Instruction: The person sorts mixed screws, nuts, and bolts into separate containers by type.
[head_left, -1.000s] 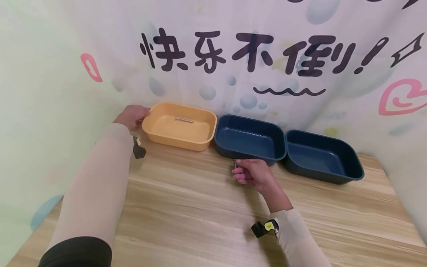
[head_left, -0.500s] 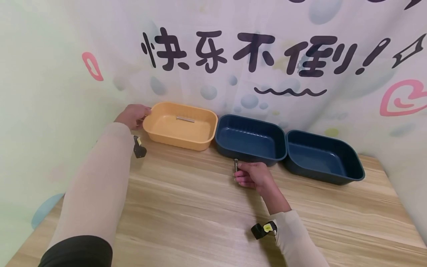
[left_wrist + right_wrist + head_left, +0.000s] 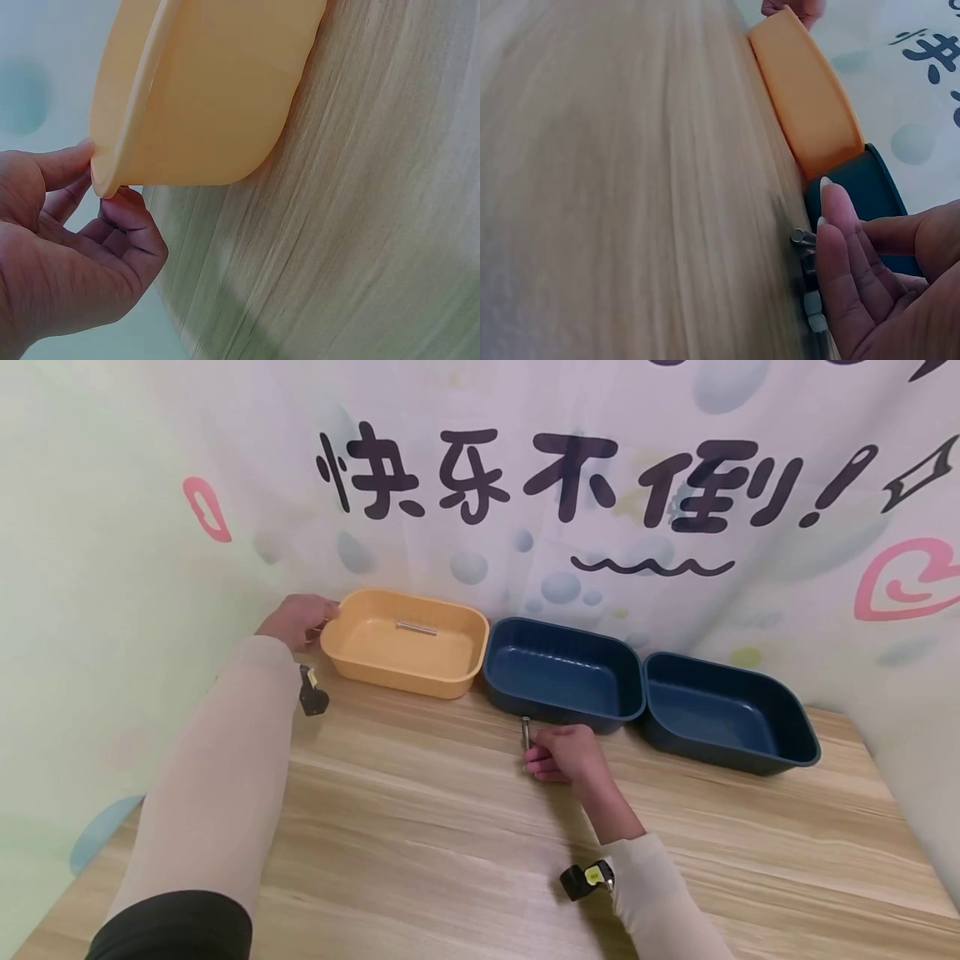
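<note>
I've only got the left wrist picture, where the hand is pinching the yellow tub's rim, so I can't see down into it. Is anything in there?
Observer: Yes, in the head view one metal rod lies inside the yellow tub.

Operator: Ooh! And what's happening off to the right, where I can't look?

Observer: The right hand is holding another rod in its fingers.
</note>
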Demonstrator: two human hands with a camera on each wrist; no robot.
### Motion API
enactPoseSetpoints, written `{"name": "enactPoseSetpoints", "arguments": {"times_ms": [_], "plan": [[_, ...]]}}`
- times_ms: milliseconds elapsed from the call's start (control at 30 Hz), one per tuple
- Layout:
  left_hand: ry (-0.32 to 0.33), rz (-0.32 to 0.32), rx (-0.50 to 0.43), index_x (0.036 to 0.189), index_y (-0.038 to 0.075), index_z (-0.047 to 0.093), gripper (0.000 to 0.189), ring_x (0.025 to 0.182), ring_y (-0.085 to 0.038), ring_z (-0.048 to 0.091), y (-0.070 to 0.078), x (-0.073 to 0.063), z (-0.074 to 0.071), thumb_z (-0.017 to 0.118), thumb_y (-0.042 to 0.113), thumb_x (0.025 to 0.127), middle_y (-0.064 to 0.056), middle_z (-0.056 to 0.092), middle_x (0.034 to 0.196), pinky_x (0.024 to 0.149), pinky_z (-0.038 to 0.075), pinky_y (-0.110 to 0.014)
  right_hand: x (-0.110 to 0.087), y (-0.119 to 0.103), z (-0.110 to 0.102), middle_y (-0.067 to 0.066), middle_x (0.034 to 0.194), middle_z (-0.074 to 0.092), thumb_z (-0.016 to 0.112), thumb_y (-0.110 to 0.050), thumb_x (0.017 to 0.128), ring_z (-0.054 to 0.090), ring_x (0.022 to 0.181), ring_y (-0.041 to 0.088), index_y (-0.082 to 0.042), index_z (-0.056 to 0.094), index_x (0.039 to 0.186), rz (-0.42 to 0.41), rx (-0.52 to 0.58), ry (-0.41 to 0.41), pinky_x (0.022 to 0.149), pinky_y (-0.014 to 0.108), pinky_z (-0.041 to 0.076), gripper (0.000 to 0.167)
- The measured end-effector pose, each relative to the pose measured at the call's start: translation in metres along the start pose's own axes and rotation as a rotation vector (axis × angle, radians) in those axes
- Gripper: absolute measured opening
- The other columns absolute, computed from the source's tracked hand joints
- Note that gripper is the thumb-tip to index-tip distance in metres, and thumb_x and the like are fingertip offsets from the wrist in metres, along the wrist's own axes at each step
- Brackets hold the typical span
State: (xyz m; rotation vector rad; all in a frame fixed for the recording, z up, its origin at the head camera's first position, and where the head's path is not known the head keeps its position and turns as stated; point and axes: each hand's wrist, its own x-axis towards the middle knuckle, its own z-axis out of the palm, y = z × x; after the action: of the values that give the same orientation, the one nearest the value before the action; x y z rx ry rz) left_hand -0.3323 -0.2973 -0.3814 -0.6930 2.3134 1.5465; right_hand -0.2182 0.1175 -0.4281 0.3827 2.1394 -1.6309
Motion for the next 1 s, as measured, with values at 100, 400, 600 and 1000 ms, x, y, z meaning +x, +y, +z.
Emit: {"name": "enactPoseSetpoints", "arguments": {"times_ms": [100,400,600,1000], "plan": [[-0.003,0.004,-0.004,0.147,0.016,0.043,0.045,0.091,-0.013,0.051,0.0,-0.004,0.001,0.046,0.025,0.102,-0.005,0.05,0.116,0.073,0.049,-0.022,0.0,0.001,0.005,0.009,0.076,0.07,0.058,-0.016,0.098,0.068,0.061,0.016,0.002,0.067,0.112,-0.018,-0.037,0.01,0.061,0.03,0.059,0.025],[-0.015,0.018,0.003,0.148,0.015,0.041,0.046,0.092,-0.013,0.05,0.001,-0.009,0.002,0.045,0.024,0.103,-0.005,0.049,0.119,0.072,0.049,-0.021,0.0,0.002,0.016,0.011,0.07,0.069,0.064,-0.012,0.093,0.066,0.055,0.016,0.002,0.07,0.101,-0.062,-0.115,0.056,0.057,0.031,0.058,0.017],[-0.019,0.024,-0.001,0.147,0.015,0.041,0.047,0.09,-0.012,0.051,0.001,-0.009,0.002,0.045,0.024,0.102,-0.005,0.049,0.117,0.071,0.049,-0.021,-0.001,0.003,0.023,0.011,0.066,0.067,0.067,-0.01,0.09,0.065,0.051,0.016,0.002,0.07,0.091,-0.098,-0.193,0.102,0.052,0.03,0.056,0.012],[-0.002,0.015,-0.029,0.144,0.017,0.047,0.045,0.084,-0.011,0.053,0.002,-0.01,0.002,0.051,0.025,0.1,-0.003,0.055,0.105,0.07,0.049,-0.021,0.0,0.003,0.024,0.01,0.061,0.065,0.061,-0.008,0.093,0.061,0.046,0.014,0.003,0.066,0.093,-0.094,-0.2,0.084,0.047,0.028,0.054,0.013]]}}
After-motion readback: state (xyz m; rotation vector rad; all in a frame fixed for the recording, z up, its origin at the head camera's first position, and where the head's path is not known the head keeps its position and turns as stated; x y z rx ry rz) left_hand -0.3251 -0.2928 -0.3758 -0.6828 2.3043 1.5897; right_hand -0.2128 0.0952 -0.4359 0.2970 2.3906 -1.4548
